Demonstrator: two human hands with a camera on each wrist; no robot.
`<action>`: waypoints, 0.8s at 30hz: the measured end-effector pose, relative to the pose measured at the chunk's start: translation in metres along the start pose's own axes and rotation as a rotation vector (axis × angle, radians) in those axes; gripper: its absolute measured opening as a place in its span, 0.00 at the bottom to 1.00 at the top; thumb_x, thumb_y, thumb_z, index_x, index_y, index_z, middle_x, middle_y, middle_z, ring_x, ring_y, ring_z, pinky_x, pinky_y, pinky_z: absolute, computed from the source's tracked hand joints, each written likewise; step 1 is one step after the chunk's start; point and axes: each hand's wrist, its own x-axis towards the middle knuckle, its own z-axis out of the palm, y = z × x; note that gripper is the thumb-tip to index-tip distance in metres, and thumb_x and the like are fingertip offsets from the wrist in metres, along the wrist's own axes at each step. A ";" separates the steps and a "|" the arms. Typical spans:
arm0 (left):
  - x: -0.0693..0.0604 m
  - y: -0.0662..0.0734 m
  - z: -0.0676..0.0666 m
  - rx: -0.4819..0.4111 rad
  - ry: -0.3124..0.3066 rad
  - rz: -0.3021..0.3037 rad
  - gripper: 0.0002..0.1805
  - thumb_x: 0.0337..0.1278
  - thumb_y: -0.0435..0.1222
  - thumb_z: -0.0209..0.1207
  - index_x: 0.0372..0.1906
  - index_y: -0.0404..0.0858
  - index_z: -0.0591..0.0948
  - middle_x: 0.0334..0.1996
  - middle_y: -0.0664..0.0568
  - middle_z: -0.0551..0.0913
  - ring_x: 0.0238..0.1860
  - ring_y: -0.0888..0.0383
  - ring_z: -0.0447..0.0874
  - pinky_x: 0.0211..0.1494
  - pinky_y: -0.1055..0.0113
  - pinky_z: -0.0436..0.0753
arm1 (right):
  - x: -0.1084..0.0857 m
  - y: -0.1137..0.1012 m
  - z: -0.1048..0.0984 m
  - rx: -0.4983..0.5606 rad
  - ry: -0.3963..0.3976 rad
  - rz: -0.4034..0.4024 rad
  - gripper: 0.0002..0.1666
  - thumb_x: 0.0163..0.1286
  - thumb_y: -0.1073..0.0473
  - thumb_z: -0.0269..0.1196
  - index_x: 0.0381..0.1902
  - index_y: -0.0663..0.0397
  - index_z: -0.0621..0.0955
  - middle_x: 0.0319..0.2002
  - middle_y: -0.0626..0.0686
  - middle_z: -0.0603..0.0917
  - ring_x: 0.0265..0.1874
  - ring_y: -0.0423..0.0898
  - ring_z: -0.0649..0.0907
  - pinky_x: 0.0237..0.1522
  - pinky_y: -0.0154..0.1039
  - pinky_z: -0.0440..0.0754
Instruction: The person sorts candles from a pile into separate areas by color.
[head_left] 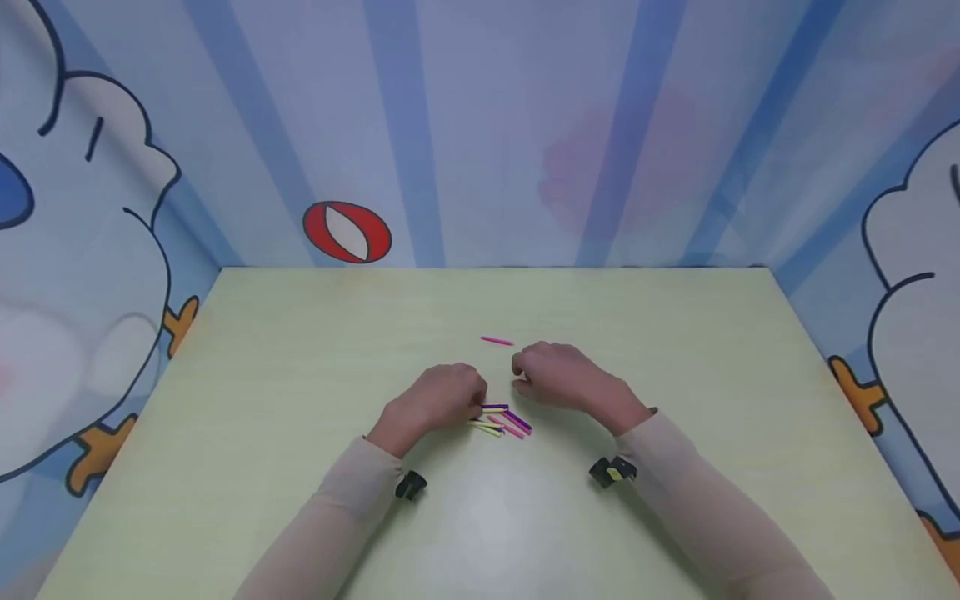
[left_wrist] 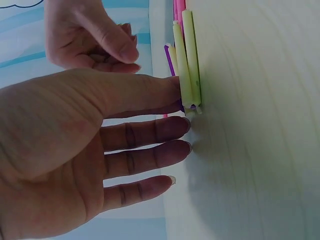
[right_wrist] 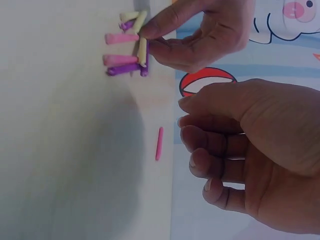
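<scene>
A small pile of thin yellow, purple and pink sticks (head_left: 517, 422) lies on the table in the head view. At the pile's left end, my left hand (head_left: 442, 396) pinches the end of a stick between thumb and index finger. Yellow sticks (left_wrist: 191, 65) lie by that thumb in the left wrist view, while the other three fingers extend loosely. Which stick is pinched is partly hidden. Above and to the right of the pile, my right hand (head_left: 558, 375) hovers, fingers loosely curled. Nothing shows between its fingertips in the right wrist view.
A single pink stick (head_left: 497, 340) lies apart, beyond the pile. The pale table (head_left: 337, 325) ends at a blue striped backdrop (head_left: 487, 125) with cartoon figures on both sides. Dark wrist cameras sit below each sleeve cuff.
</scene>
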 end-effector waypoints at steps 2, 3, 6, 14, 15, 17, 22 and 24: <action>0.000 0.000 0.000 -0.002 0.002 0.000 0.02 0.61 0.35 0.66 0.34 0.42 0.88 0.28 0.58 0.82 0.30 0.61 0.75 0.39 0.63 0.79 | -0.003 -0.002 0.003 0.018 -0.014 -0.012 0.04 0.69 0.60 0.64 0.33 0.52 0.83 0.23 0.44 0.76 0.22 0.40 0.70 0.28 0.36 0.70; 0.000 0.000 0.001 0.002 0.002 0.000 0.02 0.61 0.35 0.66 0.34 0.43 0.88 0.28 0.58 0.82 0.30 0.61 0.75 0.39 0.64 0.79 | -0.004 -0.003 0.004 0.026 -0.023 -0.018 0.05 0.69 0.60 0.64 0.32 0.52 0.83 0.22 0.44 0.75 0.22 0.40 0.69 0.27 0.36 0.69; -0.001 -0.001 0.001 -0.001 0.005 -0.003 0.02 0.60 0.35 0.66 0.33 0.43 0.87 0.27 0.58 0.81 0.30 0.61 0.75 0.39 0.63 0.79 | -0.008 -0.007 0.009 0.059 -0.048 -0.038 0.05 0.69 0.59 0.65 0.32 0.51 0.83 0.22 0.43 0.75 0.22 0.39 0.70 0.27 0.35 0.69; -0.004 -0.003 0.002 0.016 0.010 -0.004 0.06 0.59 0.36 0.68 0.29 0.43 0.83 0.25 0.58 0.78 0.29 0.59 0.74 0.36 0.62 0.78 | -0.020 -0.016 0.020 0.111 -0.080 -0.104 0.10 0.67 0.60 0.66 0.26 0.49 0.78 0.21 0.43 0.74 0.21 0.38 0.68 0.25 0.35 0.67; -0.004 -0.003 0.002 0.019 0.012 -0.001 0.06 0.59 0.36 0.68 0.29 0.43 0.83 0.25 0.58 0.78 0.29 0.59 0.74 0.36 0.62 0.78 | -0.020 -0.016 0.021 0.104 -0.078 -0.109 0.10 0.67 0.60 0.65 0.26 0.49 0.78 0.21 0.43 0.73 0.21 0.38 0.68 0.25 0.34 0.66; -0.004 -0.003 0.002 0.019 0.015 0.003 0.06 0.60 0.36 0.68 0.29 0.43 0.83 0.25 0.58 0.78 0.29 0.59 0.74 0.36 0.62 0.78 | -0.020 -0.016 0.023 0.094 -0.076 -0.110 0.10 0.67 0.61 0.65 0.26 0.50 0.78 0.21 0.44 0.73 0.21 0.38 0.68 0.25 0.34 0.67; -0.005 -0.004 0.002 -0.004 0.007 -0.004 0.05 0.60 0.37 0.67 0.30 0.42 0.84 0.25 0.58 0.78 0.29 0.60 0.74 0.37 0.63 0.78 | -0.019 -0.016 0.026 0.093 -0.085 -0.102 0.08 0.67 0.61 0.66 0.28 0.49 0.79 0.22 0.44 0.74 0.22 0.39 0.70 0.26 0.34 0.68; -0.006 -0.004 0.003 -0.019 0.002 -0.015 0.05 0.61 0.37 0.67 0.31 0.42 0.84 0.25 0.58 0.78 0.30 0.60 0.74 0.37 0.64 0.78 | -0.019 -0.016 0.027 0.090 -0.081 -0.100 0.09 0.67 0.61 0.66 0.28 0.49 0.78 0.21 0.44 0.73 0.22 0.39 0.69 0.26 0.35 0.68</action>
